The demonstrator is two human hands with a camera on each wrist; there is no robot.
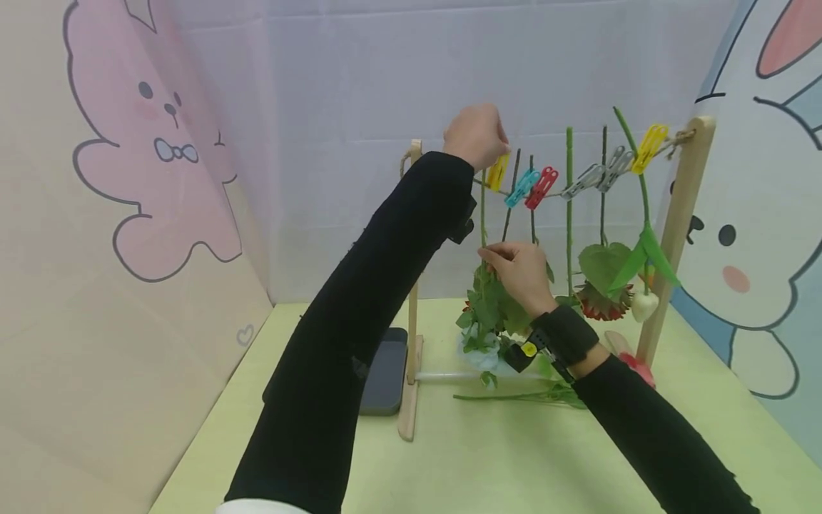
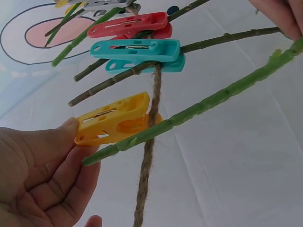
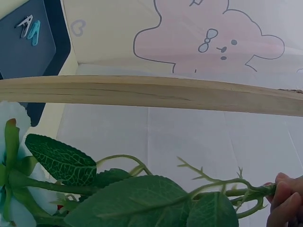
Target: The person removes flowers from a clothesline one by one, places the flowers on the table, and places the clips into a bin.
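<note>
Left hand (image 1: 477, 137) pinches yellow clip (image 2: 113, 118) at rope (image 2: 146, 165); right hand (image 1: 521, 277), below, pinches green stem (image 2: 194, 113). Stem's long axis near upright between hands — tip at left hand, crossing rope beside clip. Whether clip bites stem — cannot tell.

A plain whitish fabric sheet (image 1: 359, 78) is forming the rear wall, its surface showing shallow vertical creases. A cream left side panel (image 1: 38, 321) is adjoining it at a corner and displaying a pink cartoon animal (image 1: 170, 164) with a bow tie, plus a small outlined heart (image 1: 245, 335) below. The right side panel (image 1: 805, 442) is carrying a white cartoon rabbit (image 1: 764, 307) against blue areas. A pale yellow-green tabletop (image 1: 218, 442) is extending between both panels. Diffuse light is illuminating the enclosure.
</note>
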